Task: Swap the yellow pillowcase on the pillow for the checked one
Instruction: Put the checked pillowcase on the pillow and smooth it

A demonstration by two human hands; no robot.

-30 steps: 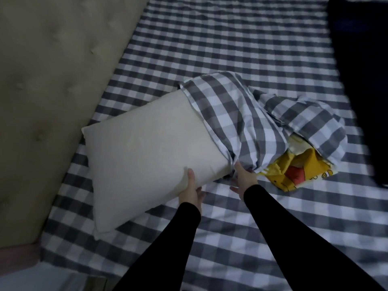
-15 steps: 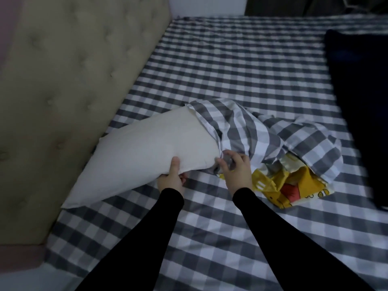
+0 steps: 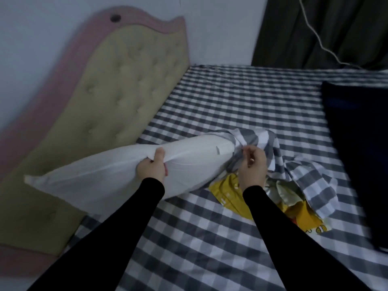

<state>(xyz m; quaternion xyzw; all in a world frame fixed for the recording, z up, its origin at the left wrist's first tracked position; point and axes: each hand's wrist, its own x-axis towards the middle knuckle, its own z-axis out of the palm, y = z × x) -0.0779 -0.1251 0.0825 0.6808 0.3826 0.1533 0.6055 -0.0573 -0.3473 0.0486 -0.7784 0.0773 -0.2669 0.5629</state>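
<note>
On the checked bed (image 3: 241, 106), left hand (image 3: 151, 169) grips the bare pillow (image 3: 117, 171); right hand (image 3: 253, 164) pinches the checked pillowcase (image 3: 270, 150) over its end.

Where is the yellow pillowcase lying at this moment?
In the head view, the yellow pillowcase lies crumpled on the checked bedsheet, right of centre, beneath the right hand and partly under the checked pillowcase.
</note>
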